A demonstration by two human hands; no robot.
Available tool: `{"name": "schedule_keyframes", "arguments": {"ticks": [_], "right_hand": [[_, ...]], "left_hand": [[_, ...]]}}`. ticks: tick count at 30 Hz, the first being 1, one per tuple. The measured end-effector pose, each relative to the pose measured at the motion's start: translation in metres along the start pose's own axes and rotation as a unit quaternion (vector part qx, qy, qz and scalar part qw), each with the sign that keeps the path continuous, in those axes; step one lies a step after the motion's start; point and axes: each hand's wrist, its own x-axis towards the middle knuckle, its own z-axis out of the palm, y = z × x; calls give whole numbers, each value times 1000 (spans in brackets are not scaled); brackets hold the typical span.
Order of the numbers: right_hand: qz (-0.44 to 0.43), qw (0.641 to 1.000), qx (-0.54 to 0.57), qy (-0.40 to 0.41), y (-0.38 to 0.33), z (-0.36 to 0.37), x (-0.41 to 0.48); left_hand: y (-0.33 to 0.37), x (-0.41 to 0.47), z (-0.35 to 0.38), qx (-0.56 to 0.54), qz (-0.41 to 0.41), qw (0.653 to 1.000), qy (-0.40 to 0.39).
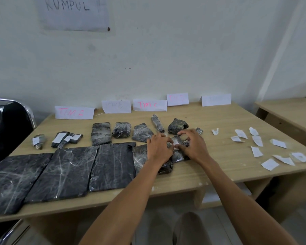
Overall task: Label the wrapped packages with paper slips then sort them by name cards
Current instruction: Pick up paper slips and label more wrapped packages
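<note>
My left hand point(158, 147) and my right hand point(194, 144) meet over a small black wrapped package point(177, 154) in the middle of the wooden table point(219, 170). A white paper slip point(175, 142) lies on that package between my fingertips. Several more black wrapped packages lie to the left, among them three large flat ones point(60, 172). At the far left, small packages point(65, 138) carry white slips. Loose paper slips point(270, 149) are scattered on the right. Name cards point(149, 105) stand in a row along the wall.
A black chair with a chrome frame point(9, 128) stands at the table's left end. A second wooden table point(290, 112) sits at the right. A paper sign point(74, 13) hangs on the wall. My knee point(187, 227) shows below the table edge.
</note>
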Motion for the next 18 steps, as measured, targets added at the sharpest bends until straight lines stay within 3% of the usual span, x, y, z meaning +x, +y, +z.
{"name": "schedule_keyframes", "arguments": {"ticks": [9, 18], "right_hand": [[-11, 984, -151, -92, 5, -1, -7], [-28, 962, -242, -124, 1, 1, -12]], "left_hand": [[1, -2, 0, 59, 3, 997, -39], [3, -5, -5, 92, 10, 994, -59]]}}
